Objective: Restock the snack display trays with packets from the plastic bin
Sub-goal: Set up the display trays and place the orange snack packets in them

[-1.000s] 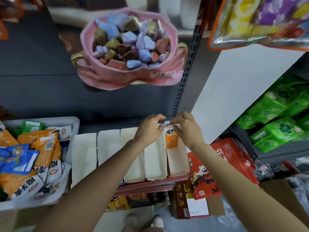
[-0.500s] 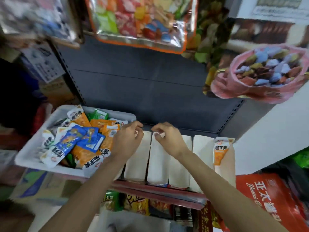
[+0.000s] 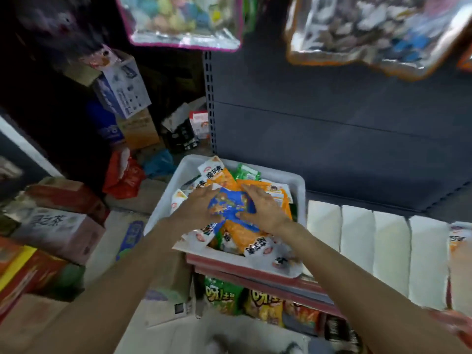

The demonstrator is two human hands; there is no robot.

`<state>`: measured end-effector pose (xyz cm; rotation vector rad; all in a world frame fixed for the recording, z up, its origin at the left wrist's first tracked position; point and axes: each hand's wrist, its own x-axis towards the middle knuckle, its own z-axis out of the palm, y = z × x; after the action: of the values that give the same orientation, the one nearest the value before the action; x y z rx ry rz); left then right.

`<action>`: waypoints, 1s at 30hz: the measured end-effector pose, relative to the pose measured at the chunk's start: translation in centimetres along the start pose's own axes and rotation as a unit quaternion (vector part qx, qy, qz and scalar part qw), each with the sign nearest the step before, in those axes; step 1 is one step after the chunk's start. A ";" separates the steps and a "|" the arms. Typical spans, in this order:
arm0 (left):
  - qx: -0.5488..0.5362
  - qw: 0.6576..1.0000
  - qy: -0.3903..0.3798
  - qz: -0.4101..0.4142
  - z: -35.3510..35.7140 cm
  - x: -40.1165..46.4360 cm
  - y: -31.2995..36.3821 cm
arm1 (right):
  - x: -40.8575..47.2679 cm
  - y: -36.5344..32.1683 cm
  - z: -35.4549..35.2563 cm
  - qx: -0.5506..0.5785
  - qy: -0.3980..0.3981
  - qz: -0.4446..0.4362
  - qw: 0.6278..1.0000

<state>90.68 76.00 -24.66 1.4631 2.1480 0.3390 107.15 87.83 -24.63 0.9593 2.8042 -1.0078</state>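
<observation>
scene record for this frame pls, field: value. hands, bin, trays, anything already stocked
left hand: flat on packets in the bin, fingers spread
right hand: flat on packets beside the blue packet
bin: white plastic, on the shelf, piled with orange, blue and green packets
trays: white row to the right of the bin, the near ones look unfilled
stocked: one orange packet at the right edge
grasp: none plainly visible yet

Top hanging bags (image 3: 378,29) are a blurry mess, rightmost tray (image 3: 461,264) gets cut off, and hands cover most of the blue packet (image 3: 231,208).
</observation>
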 end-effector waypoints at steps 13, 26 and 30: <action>0.063 0.994 0.089 -0.021 -0.6 0.7 -2.0 | 0.8 -2.2 1.8 -0.196 0.007 0.090 0.976; 0.052 0.982 0.145 0.111 -3.2 0.2 2.4 | -1.3 -3.4 -1.0 0.114 0.137 0.005 0.984; -0.061 0.967 0.247 0.004 -3.4 0.7 4.8 | -3.1 -1.8 -3.0 0.215 0.232 0.040 0.948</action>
<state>92.46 78.77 -19.69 1.4260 2.4425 0.9051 109.20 86.81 -20.55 1.5225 2.9086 -1.6134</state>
